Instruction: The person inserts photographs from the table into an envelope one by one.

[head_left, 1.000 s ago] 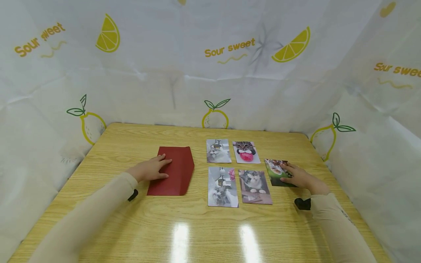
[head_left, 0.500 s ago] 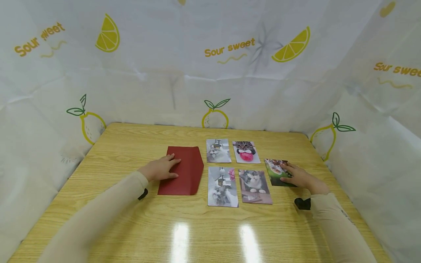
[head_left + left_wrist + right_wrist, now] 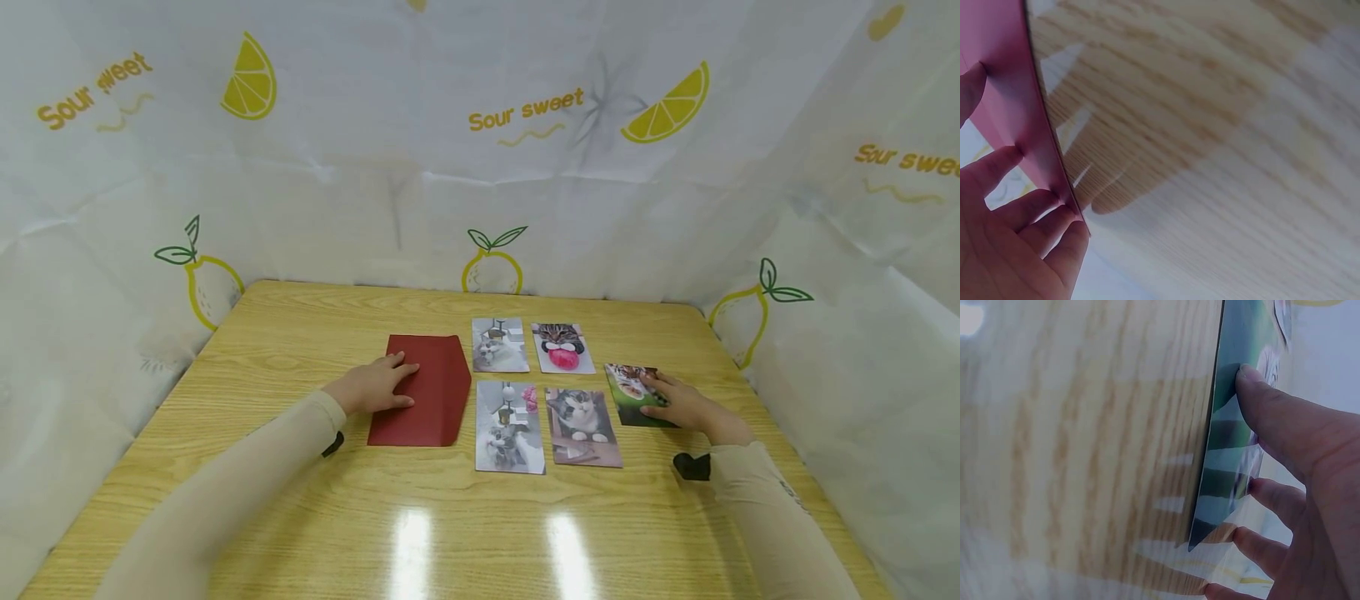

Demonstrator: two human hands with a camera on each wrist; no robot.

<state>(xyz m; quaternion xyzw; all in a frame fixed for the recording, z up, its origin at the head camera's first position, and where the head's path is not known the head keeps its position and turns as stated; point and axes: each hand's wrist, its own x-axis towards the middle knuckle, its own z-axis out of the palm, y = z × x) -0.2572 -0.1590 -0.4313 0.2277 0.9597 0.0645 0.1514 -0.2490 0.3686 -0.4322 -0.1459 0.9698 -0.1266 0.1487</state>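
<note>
A red envelope (image 3: 431, 417) lies flat on the wooden table, its pointed flap side facing right. Spread fingers of my left hand (image 3: 372, 385) press on its left part; the left wrist view shows the fingertips touching the red paper (image 3: 1013, 94). At the right, my right hand (image 3: 686, 408) rests its fingertips on a tiger photo (image 3: 626, 400) with a green border. In the right wrist view the thumb and a finger touch that photo (image 3: 1229, 437), while other fingertips reach the tabletop beyond its edge.
Between the hands lie several cat photos in two rows: a grey-white cat (image 3: 500, 354), a tabby with a pink ball (image 3: 562, 358), a taller cat photo (image 3: 510, 446) and a cat with paws forward (image 3: 583, 442). A lemon-printed white curtain (image 3: 420, 208) surrounds the table (image 3: 480, 533).
My left hand has slid the red envelope to the right, closer to the cat photos. My right hand and the tiger photo have stayed in place.
</note>
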